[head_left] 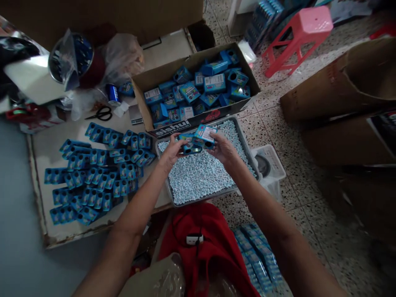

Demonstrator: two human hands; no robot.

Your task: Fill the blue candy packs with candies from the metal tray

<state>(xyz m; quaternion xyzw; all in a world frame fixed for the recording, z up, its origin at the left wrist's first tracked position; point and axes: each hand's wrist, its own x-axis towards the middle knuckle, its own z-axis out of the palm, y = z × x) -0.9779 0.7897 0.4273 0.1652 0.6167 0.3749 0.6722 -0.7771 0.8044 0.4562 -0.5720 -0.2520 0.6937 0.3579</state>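
My left hand (173,149) is closed on a small blue box (189,147), its dark round opening facing toward me. Fingers of my right hand (222,147) grip another blue box (205,134) with a white printed panel on top. The two boxes meet or overlap between my hands; whether more are held I cannot tell. Both are above a grey tray (171,194) filled with small pale blue and white pellets (204,177). Just beyond the tray stands an open cardboard carton (140,103) heaped with similar blue boxes (190,91).
Many blue boxes (95,177) stand in rows on the white table (40,198) at left. Behind them lie black-handled scissors (103,114), a blue can (112,94) and a metal pot (74,62). A clear plastic container (274,165), pink stool (309,33) and large cartons (334,86) are at right.
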